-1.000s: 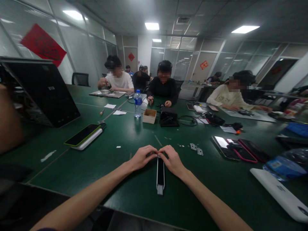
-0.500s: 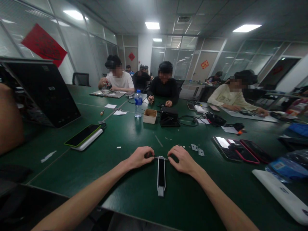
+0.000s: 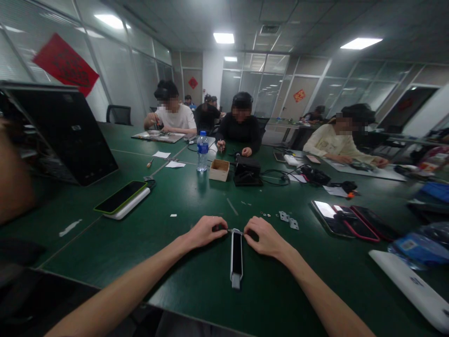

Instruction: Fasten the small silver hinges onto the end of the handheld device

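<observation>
The dark green counter (image 3: 164, 262) stretched away before me, glossy under the ceiling light (image 3: 223, 38) and crossed by pale seams. Near its close edge, between my forearms, the narrow black-and-white device (image 3: 237, 256) lay lengthwise, pointing toward me. At its far end my left hand (image 3: 208, 230) was curled, thumb and fingertips pinched on one side of a thin piece (image 3: 230, 230); my right hand (image 3: 261, 234), curled likewise, pinched the other side. The piece was too small and blurred for me to say what it was.

Beyond my right hand lay small rings (image 3: 269, 215) and grey metal plates (image 3: 289, 220). Off to the left, a green-edged phone (image 3: 121, 196) rested on a white slab (image 3: 130, 208), with a black computer case (image 3: 77, 135) behind it. Farther across stood a water bottle (image 3: 202, 157) and, just beside it, an open box (image 3: 218, 174). A person in black (image 3: 240, 125) sat opposite, one in white (image 3: 180, 120) to the left. Glass partitions (image 3: 140, 70) walled the room, a tilted red paper (image 3: 66, 65) hanging on them.
</observation>
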A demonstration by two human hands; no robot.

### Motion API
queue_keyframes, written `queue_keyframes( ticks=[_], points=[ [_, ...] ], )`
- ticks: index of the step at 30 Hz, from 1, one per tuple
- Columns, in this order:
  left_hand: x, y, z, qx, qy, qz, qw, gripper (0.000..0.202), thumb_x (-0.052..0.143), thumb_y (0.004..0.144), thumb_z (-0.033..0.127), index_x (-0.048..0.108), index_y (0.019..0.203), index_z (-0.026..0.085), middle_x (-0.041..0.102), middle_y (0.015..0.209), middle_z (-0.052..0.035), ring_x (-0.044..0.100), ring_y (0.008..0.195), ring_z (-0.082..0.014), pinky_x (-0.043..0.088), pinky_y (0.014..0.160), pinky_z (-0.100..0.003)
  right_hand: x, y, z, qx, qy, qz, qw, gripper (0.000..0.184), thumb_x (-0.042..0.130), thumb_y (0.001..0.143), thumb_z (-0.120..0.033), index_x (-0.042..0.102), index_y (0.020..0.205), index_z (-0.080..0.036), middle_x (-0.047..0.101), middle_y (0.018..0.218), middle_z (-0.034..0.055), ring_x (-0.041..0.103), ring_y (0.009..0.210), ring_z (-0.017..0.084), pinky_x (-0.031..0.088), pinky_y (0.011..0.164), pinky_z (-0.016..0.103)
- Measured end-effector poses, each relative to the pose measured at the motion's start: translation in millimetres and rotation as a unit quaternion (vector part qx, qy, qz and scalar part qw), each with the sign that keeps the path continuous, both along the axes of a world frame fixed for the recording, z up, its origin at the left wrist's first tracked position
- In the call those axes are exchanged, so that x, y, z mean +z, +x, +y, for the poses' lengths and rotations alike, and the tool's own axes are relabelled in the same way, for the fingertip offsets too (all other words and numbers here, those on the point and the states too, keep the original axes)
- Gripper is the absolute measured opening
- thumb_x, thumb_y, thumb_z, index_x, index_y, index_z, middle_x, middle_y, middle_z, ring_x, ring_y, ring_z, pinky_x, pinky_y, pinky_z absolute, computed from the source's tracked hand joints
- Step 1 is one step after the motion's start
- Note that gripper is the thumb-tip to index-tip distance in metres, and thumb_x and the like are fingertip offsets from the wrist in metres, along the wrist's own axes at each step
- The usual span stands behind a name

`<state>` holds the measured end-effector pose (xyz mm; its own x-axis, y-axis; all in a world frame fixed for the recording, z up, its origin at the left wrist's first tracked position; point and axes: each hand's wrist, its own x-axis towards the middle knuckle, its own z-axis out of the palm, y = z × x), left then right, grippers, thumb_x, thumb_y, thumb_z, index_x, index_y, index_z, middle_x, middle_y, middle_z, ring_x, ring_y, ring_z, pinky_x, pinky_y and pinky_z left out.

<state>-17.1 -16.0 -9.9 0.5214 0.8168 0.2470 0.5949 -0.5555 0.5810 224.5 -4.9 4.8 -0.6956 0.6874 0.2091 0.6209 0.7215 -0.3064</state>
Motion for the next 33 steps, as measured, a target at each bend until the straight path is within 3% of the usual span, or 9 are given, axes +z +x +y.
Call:
queue_keyframes(
  ticks=[14, 33],
  points=[
    [2.5, 6.4, -2.7, 0.017, -0.012, 0.016, 1.000, 0.012, 0.064, 0.081, 0.019, 0.065, 0.092, 0.017, 0.065, 0.081, 0.0011, 0.056, 0.066, -0.0116, 0.043, 0.064, -0.021, -9.8, 1.0, 3.9, 0.005, 0.004, 0.011, 1.000, 0.007, 0.052, 0.084, -0.019, 0.059, 0.083, -0.017, 0.059, 0.085, 0.0046, 0.052, 0.077, 0.016, 0.045, 0.072, 0.032],
    [-0.5, 5.8, -0.6, 0.009, 0.005, 0.037, 0.999, 0.013, 0.061, 0.084, 0.022, 0.068, 0.093, 0.016, 0.067, 0.080, -0.0008, 0.058, 0.066, -0.0126, 0.043, 0.064, -0.021, -5.4, -0.2, 2.5, 0.008, 0.007, 0.017, 1.000, 0.007, 0.053, 0.082, -0.018, 0.060, 0.081, -0.016, 0.060, 0.082, 0.0044, 0.052, 0.075, 0.015, 0.044, 0.069, 0.030]
  ],
)
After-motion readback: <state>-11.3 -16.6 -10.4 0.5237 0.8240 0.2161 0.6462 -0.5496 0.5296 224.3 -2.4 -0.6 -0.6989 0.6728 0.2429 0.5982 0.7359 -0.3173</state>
